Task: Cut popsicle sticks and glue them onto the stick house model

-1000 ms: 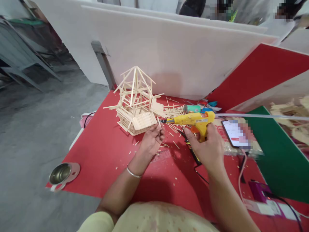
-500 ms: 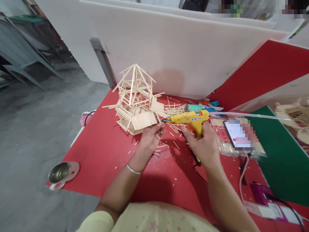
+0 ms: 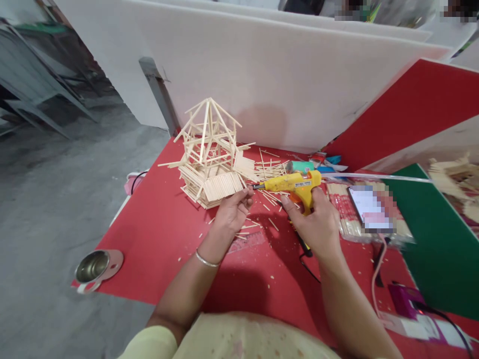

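Observation:
My right hand (image 3: 318, 222) is wrapped round the grip of a yellow hot glue gun (image 3: 292, 183), its nozzle pointing left. A long clear glue stick (image 3: 374, 176) sticks out of the gun's back. At the nozzle tip my left hand (image 3: 234, 209) is closed in a pinch; whatever its fingertips hold is too small to make out. Just beyond the left hand stands a small model house of thin wooden sticks (image 3: 211, 149), with an open pointed roof frame and a slatted lower panel (image 3: 223, 185). Loose wooden sticks (image 3: 271, 172) lie in a pile behind the gun.
The red tabletop (image 3: 149, 249) carries a clear ruler (image 3: 247, 243), a steel-lined mug (image 3: 98, 267) at the left corner, and a phone (image 3: 368, 209) on packets of sticks. Cables and a purple box (image 3: 406, 301) lie at right. White boards (image 3: 299, 89) stand behind.
The glue gun has shifted very slightly left, its nozzle still at my left fingertips. The model house stands where it was.

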The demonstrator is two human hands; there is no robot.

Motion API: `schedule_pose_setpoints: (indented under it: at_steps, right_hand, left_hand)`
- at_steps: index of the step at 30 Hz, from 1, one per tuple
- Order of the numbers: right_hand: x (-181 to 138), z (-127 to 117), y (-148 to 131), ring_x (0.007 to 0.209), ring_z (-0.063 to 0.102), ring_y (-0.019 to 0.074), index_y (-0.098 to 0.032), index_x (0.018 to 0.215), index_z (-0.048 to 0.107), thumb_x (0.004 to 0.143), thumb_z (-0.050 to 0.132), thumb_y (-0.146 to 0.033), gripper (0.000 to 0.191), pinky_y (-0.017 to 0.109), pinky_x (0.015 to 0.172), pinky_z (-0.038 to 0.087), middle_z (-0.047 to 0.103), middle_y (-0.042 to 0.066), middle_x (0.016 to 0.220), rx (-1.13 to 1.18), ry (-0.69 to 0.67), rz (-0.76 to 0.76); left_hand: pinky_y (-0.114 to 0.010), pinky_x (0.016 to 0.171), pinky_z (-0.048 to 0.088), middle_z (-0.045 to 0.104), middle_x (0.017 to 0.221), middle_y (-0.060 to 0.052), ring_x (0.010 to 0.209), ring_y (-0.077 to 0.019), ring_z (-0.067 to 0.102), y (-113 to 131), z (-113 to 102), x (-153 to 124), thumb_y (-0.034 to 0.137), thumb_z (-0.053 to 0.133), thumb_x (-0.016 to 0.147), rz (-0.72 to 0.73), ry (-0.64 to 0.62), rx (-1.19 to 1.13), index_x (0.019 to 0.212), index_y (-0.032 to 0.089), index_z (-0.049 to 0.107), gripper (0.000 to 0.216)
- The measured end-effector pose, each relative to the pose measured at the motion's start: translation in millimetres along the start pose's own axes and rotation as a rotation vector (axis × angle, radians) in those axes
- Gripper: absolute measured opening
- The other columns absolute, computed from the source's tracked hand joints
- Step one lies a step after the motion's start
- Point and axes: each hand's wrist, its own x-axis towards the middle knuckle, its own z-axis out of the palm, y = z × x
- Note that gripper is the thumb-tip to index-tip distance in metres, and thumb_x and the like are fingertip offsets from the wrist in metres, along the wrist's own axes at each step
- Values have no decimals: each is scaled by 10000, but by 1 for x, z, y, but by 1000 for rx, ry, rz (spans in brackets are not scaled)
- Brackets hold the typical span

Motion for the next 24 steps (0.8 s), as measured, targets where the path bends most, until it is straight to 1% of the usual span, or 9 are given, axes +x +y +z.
schedule_pose_setpoints:
  at_steps: [7,11,16,20,24]
  right_hand:
    - [0,0,-2,597,452,141,-245,811,410,827,641,-626,446,279,583,305,508,-30,704,18,1,-11]
    - [-2,-1,-1,594,453,141,-247,798,399,825,646,-615,444,276,577,303,503,-34,695,14,-6,-2]
    - [-4,1,2,589,457,139,-245,794,413,833,637,-619,438,275,577,313,522,-28,702,4,-4,-8]
    - [-6,2,4,606,478,146,-240,820,460,842,623,-626,420,275,582,327,551,-12,729,10,1,-29]
    - [-7,2,5,579,458,141,-237,802,469,838,620,-639,431,274,570,321,545,-12,703,17,13,-34]
  left_hand:
    - [-149,564,512,729,766,-52,655,-91,682,5,3,2,11,709,761,2,5,-7,832,88,700,106]
    - [-147,563,513,714,728,-38,632,-86,675,7,4,3,30,687,788,-29,38,11,841,92,692,82]
    - [-145,551,518,710,720,-25,593,-77,663,9,5,5,51,720,779,-58,56,40,835,104,677,88]
    - [-124,532,505,708,712,-28,600,-72,665,10,9,4,27,671,813,-59,61,4,832,101,676,78]
    - [-135,569,529,717,713,-45,623,-87,679,11,13,2,22,632,842,-52,86,6,827,99,679,92]
